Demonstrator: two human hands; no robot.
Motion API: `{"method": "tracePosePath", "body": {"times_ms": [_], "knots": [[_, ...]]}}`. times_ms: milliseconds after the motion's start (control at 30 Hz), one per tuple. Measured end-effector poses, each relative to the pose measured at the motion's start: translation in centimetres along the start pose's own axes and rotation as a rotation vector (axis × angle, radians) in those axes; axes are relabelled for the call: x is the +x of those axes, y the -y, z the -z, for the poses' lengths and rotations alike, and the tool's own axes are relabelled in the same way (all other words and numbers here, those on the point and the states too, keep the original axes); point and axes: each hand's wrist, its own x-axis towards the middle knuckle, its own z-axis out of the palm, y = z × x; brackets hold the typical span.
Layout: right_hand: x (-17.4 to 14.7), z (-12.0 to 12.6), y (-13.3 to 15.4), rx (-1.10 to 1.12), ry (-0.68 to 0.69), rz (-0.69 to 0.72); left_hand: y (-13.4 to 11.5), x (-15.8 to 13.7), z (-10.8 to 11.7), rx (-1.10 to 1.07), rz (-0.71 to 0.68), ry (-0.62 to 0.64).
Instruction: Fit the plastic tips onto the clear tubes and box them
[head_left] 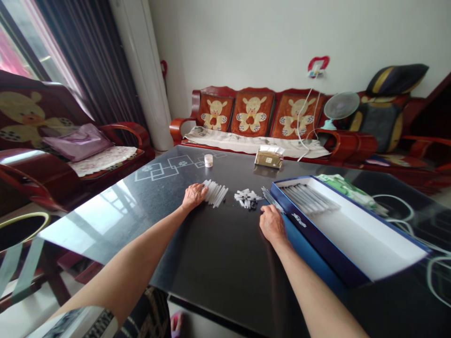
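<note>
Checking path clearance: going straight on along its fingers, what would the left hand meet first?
The white tubes; the left hand looks right at their near edge, though contact is hard to judge.

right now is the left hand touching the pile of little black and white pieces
Apart: in the head view, white tubes and a strip of dark tabletop separate the left hand from the pile.
</note>
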Motion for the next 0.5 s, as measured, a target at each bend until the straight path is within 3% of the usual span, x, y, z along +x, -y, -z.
{"method": "tracePosePath", "body": {"times_ms": [500], "knots": [[0.08, 0.10, -0.05, 0.019, 0.007, -0.010, -0.23, -0.10, 0.09, 0.008, -0.022, 0.015]]}}
